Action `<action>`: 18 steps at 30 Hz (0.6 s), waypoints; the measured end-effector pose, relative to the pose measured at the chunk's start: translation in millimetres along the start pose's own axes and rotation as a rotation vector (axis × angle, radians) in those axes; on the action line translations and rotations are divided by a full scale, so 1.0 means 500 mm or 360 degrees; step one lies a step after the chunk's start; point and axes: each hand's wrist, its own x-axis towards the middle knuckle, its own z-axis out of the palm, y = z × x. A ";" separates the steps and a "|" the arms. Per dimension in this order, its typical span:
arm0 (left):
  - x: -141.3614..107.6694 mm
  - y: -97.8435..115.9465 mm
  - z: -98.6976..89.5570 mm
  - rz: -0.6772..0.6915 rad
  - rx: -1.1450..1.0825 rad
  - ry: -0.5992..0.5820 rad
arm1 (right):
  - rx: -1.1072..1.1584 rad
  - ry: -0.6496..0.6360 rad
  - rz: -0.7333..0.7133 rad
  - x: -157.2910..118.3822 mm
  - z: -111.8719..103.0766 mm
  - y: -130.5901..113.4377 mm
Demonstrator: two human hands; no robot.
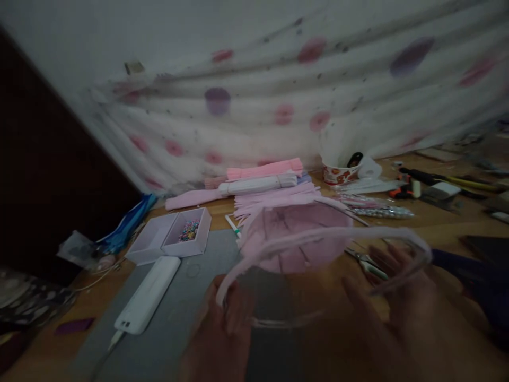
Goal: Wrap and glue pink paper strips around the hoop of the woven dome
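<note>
A pale pink fuzzy pipe cleaner hoop is raised over the table, bent into a wide curve. Behind it and seemingly joined to it is a round pink disc with dark thin lines across it. My left hand is closed around the hoop's left end. On the other side, my right hand has its thumb and fingers apart, and the hoop's right bend crosses in front of it. Motion blurs this hand, so firm contact is unclear. A thin pale strand curves below, between the hands. Scissors lie beside my right fingers.
Bundles of pink pipe cleaners and a white bundle lie at the back. Left are a bead box and a white power bank with a cable, on a grey mat. A paper cup stands back right.
</note>
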 end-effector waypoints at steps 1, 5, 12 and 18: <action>0.000 0.000 0.002 -0.0083 -0.0127 -0.0026 | 0.0008 -0.0092 0.0067 0.002 -0.004 -0.003; -0.005 -0.010 0.019 -0.0453 -0.0829 -0.0076 | 0.0140 -0.0151 0.0225 0.003 -0.025 -0.025; -0.005 -0.062 0.019 -0.0786 -0.0920 -0.0008 | 0.0662 -0.0063 0.0256 0.010 -0.026 -0.073; 0.027 -0.104 -0.009 -0.0416 -0.0342 0.0249 | 0.0655 -0.0086 0.0301 0.021 -0.046 -0.099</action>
